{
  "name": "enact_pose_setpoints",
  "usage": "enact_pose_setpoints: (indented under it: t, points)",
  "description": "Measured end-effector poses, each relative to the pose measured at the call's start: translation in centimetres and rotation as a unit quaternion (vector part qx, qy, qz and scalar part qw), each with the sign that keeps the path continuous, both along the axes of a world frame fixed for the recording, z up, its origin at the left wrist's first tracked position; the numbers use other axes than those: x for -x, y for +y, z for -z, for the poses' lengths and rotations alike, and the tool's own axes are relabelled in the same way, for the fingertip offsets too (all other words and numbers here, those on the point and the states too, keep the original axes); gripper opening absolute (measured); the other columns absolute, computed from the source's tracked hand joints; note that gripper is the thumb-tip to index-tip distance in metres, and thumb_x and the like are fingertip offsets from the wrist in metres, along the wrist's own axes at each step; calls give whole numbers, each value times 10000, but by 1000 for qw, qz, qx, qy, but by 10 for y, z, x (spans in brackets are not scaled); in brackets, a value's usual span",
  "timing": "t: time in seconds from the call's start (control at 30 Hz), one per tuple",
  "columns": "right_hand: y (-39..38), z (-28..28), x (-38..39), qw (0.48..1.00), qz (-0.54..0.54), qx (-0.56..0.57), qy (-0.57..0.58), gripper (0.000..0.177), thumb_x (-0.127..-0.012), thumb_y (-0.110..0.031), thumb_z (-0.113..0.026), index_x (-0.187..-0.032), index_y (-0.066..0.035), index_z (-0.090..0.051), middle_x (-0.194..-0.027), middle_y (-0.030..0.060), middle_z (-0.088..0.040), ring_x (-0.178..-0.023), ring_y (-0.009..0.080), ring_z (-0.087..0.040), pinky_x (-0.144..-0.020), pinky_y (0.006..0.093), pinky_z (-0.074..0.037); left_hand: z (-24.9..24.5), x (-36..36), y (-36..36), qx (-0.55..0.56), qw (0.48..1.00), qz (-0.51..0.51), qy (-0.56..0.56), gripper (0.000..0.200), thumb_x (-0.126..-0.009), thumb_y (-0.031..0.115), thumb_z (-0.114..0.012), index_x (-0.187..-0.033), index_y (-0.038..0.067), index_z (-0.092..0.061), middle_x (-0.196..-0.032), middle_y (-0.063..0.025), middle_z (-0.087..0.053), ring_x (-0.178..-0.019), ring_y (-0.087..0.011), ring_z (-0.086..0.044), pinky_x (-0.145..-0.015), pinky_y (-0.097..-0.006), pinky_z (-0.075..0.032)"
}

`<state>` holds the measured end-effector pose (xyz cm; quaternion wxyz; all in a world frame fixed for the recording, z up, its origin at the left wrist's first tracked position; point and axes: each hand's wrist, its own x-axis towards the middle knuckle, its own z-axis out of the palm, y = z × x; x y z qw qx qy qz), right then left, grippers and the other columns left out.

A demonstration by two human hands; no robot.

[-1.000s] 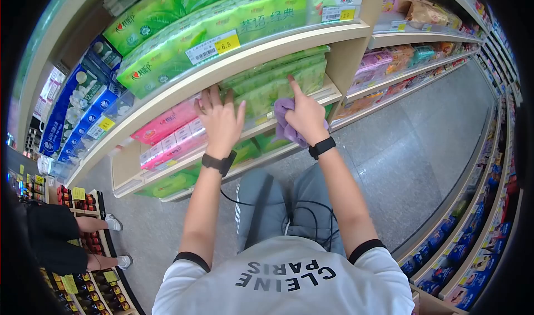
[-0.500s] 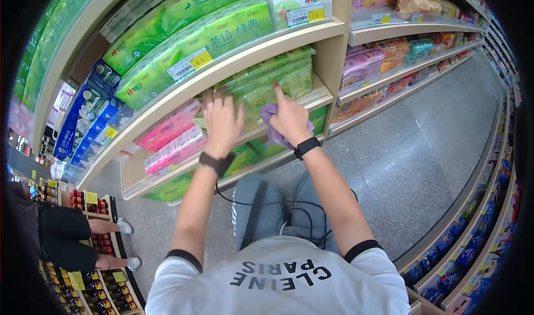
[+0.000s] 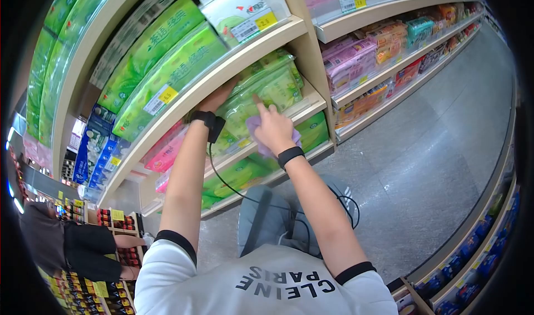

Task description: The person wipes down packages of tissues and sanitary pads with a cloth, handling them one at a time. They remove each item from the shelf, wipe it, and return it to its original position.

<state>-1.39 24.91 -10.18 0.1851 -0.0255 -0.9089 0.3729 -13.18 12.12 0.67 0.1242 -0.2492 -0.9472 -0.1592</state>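
Inside the middle shelf are green packs of tissues [image 3: 275, 90] in clear wrap. My left hand [image 3: 221, 95] reaches in at their left side, under the upper shelf board; its fingers are hidden. In front of the packs, my right hand [image 3: 275, 129] grips a crumpled purple cloth [image 3: 254, 127]. The index finger of that hand sticks out and points at the front of a green pack, seemingly touching it. Pink tissue packs [image 3: 166, 155] lie left of my left wrist, partly covered by my forearm.
Above runs a shelf board [image 3: 222, 65] with price tags and more green packs [image 3: 172, 65]. Another shelf unit [image 3: 356, 26] stands to the right beside the grey floor [image 3: 389, 165]. A person in black shorts [image 3: 92, 251] is at the lower left. A cable hangs from my left wrist.
My left hand has gone from the front of the packs deeper into the shelf, under the board. My right hand keeps the cloth by the green pack. The view has shifted and turned.
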Motion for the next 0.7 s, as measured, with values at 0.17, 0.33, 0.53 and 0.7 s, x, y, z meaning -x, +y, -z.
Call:
enact_pose_setpoints:
  t: [0.17,0.33,0.53,0.7]
  points:
    - [4,6,4,999,8,32,29,716,-742,-216,-605,-1420,-258,-380,-964,178,-591,-722,342,-655,-631,432,-524,-1,3,15,73,995,-44,44,664,-875,507,-561,-1339,46,-450,-1313,-219,-504,-1226,-383,-464,-1020,-422,-364]
    - [2,17,7,997,18,57,56,695,-738,-231,-614,-1402,-265,-412,-930,160,-583,-665,328,-647,-594,422,-518,16,7,11,203,944,4,259,432,-893,288,-561,-1256,58,-516,-1182,-239,-566,-1084,-413,-538,-912,-493,-432]
    - [5,17,2,994,19,82,74,655,-742,-208,-606,-1375,-257,-444,-927,160,-584,-664,326,-648,-596,419,-519,13,-17,18,356,874,-58,327,415,-832,235,-591,-1215,83,-543,-1048,-186,-622,-960,-357,-603,-839,-486,-462]
    - [6,19,2,994,21,75,71,650,-741,-185,-595,-1370,-258,-448,-953,169,-586,-672,326,-651,-608,418,-522,13,-87,15,268,902,-33,336,515,-728,256,-652,-1219,139,-549,-1028,-144,-613,-934,-323,-613,-788,-448,-486]
